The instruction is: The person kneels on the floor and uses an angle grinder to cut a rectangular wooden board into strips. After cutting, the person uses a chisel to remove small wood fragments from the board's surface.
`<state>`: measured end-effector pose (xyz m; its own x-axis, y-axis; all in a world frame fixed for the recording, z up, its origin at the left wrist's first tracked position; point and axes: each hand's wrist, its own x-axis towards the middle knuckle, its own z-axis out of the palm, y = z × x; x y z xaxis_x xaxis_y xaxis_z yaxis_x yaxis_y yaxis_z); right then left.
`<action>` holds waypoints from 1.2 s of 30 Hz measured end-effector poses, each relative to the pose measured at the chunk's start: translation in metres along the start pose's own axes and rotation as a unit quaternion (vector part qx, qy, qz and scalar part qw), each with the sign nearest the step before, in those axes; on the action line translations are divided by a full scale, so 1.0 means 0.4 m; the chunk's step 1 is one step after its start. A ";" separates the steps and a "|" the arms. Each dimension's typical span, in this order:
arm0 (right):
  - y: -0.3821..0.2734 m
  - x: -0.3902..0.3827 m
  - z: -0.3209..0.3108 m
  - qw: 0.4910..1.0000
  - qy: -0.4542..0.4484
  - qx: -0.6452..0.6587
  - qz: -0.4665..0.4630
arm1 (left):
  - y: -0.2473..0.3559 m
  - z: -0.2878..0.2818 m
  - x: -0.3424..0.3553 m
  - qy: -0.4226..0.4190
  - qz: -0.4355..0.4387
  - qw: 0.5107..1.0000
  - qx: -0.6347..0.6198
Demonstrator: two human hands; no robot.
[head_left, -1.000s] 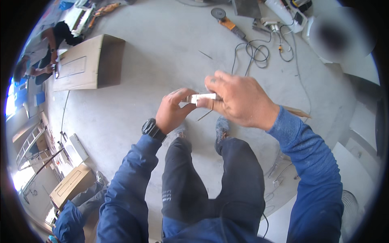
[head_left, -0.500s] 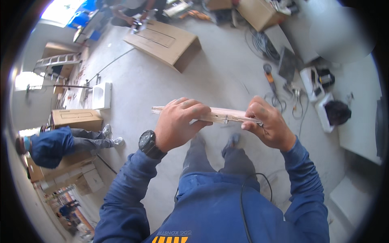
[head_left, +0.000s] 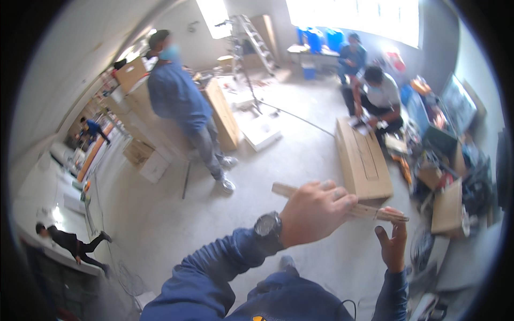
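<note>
My left hand [head_left: 317,213], with a black watch on its wrist, is wrapped over a thin, pale wooden strip [head_left: 370,211]. The strip is held in the air in front of me, and its left end sticks out past my knuckles. At the strip's right end is my right hand [head_left: 394,247], its thumb standing apart from the wood and its fingers reaching up at the tip. Whether those fingers touch the strip I cannot tell. Part of the wood is hidden under my left hand.
Beyond my hands stands a long cardboard box [head_left: 356,155], where a person in white [head_left: 381,96] crouches. A person in blue [head_left: 179,99] stands at the left near a stepladder [head_left: 251,45]. Cluttered boxes and tools [head_left: 447,206] lie at the right. A white basin-like piece [head_left: 262,135] rests on the floor.
My view has swung left and up toward the room. The strip and both hands now appear lower and farther right. My right thumb has come off the wood.
</note>
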<state>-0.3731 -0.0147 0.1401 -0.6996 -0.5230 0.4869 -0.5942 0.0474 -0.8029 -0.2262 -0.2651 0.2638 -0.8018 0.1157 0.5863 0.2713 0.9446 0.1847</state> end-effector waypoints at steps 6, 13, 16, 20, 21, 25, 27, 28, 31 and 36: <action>0.050 0.237 0.382 0.948 -0.122 0.281 0.089 | -0.217 -0.155 -0.153 0.019 -0.156 0.987 0.038; 0.085 0.333 0.834 0.866 -0.385 0.289 0.137 | -0.398 -0.263 -0.403 -0.142 -0.462 0.873 0.066; 0.068 0.366 0.994 0.814 -0.525 0.185 0.166 | -0.397 -0.277 -0.492 -0.062 -0.500 0.857 0.105; 0.006 0.531 1.178 0.687 -0.685 0.241 -0.020 | -0.379 -0.289 -0.570 0.011 -0.606 0.775 0.182; -0.008 0.581 1.235 0.655 -0.702 0.265 -0.085 | -0.382 -0.297 -0.580 0.029 -0.624 0.754 0.204; 0.004 0.777 1.497 0.639 -0.737 0.218 -0.018 | -0.403 -0.321 -0.601 0.073 -0.747 0.613 0.248; 0.047 0.874 1.636 0.681 -0.721 0.127 -0.016 | -0.418 -0.307 -0.610 0.096 -0.767 0.573 0.273; 0.076 0.939 1.694 0.675 -0.725 0.135 0.004 | -0.431 -0.302 -0.624 0.101 -0.784 0.546 0.277; 0.119 1.094 1.899 0.724 -0.657 0.107 0.182 | -0.477 -0.288 -0.706 0.118 -0.795 0.510 0.307; 0.140 1.405 2.195 0.775 -0.582 0.119 0.216 | -0.603 -0.314 -0.857 0.130 -0.828 0.459 0.295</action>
<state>-0.4513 -1.0530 0.0667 0.1015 -0.9219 -0.3740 -0.2184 0.3461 -0.9124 0.0502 -0.5713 0.1175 0.4627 -0.8789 0.1158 -0.8484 -0.4011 0.3454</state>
